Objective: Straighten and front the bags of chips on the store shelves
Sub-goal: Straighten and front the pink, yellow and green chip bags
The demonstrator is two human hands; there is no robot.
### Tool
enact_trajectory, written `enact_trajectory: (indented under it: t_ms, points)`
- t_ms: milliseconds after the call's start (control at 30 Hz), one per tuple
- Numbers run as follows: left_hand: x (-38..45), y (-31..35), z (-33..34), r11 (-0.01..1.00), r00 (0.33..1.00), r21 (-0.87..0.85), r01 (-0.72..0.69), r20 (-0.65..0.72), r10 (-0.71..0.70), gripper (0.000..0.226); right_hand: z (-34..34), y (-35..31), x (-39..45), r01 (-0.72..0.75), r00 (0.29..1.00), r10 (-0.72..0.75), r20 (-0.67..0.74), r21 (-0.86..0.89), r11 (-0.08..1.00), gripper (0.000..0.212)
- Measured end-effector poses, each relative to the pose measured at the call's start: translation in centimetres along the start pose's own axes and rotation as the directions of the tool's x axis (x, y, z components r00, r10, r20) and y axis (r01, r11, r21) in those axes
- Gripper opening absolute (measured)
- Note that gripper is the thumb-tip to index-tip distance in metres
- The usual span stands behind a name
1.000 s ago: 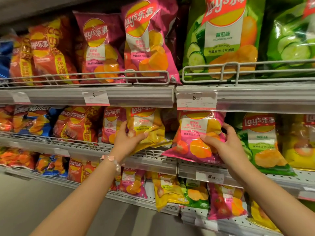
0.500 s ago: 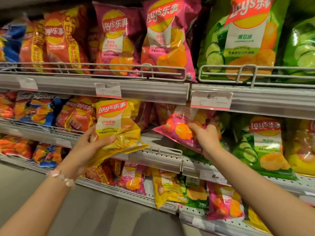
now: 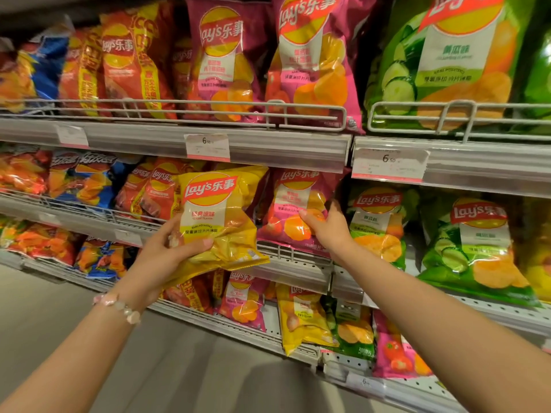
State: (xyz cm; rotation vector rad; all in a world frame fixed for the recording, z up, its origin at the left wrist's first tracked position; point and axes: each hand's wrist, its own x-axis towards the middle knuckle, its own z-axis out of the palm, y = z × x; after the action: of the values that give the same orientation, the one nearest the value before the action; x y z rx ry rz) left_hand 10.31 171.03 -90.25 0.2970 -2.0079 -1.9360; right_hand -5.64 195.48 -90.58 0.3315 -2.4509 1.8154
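Your left hand grips yellow chip bag, thumb across front, in front of middle shelf. At 3 o'clock, your right hand pinches pink chip bag, upright on shelf.

Green bag cut off right, price tag small print blurred

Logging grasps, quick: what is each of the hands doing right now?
Left hand: grips the yellow chip bag, held off the shelf.
Right hand: grips the pink chip bag on the middle shelf.
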Motion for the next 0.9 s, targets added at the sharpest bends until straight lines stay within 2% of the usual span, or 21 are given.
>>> enact_trajectory:
  t_ms: [267, 400, 500, 600, 800, 900]
  points:
    - [0.2, 0.2, 0.7, 1.0, 1.0, 0.028, 0.001, -0.027, -0.001, 0.105, -0.1, -0.5, 1.9, 0.096, 0.988, -0.091, -0.125, 0.037, 0.995, 0.078]
    - [0.1, 0.1, 1.4, 0.999, 1.0, 0.031, -0.012, -0.027, 0.012, 0.102, -0.5, 0.2, 2.3, -0.009, 1.0, 0.01, 0.006, -0.055, 0.998, 0.08]
    - [-0.3, -0.3, 2.2, 0.999, 1.0, 0.038, -0.001, -0.009, 0.001, 0.101, -0.5, 0.6, 2.1, -0.112, 0.986, 0.127, 0.104, -0.132, 0.985, 0.073]
    - [-0.7, -0.6, 3.2, 0.999, 1.0, 0.051, 0.016, 0.001, -0.017, 0.103, -0.4, 0.8, 2.0, -0.149, 0.975, 0.166, 0.147, -0.12, 0.982, 0.069]
    - [-1.5, -0.3, 4.7, 0.997, 1.0, 0.074, 0.012, 0.0, -0.012, 0.107, -0.8, 0.5, 0.6, -0.115, 0.98, 0.123, 0.158, -0.059, 0.992, 0.067]
    - [-1.7, -0.2, 5.1, 0.997, 1.0, 0.083, -0.003, 0.006, 0.002, 0.105, -1.4, -0.1, -1.1, -0.027, 0.999, 0.029, 0.038, -0.059, 0.998, 0.058]
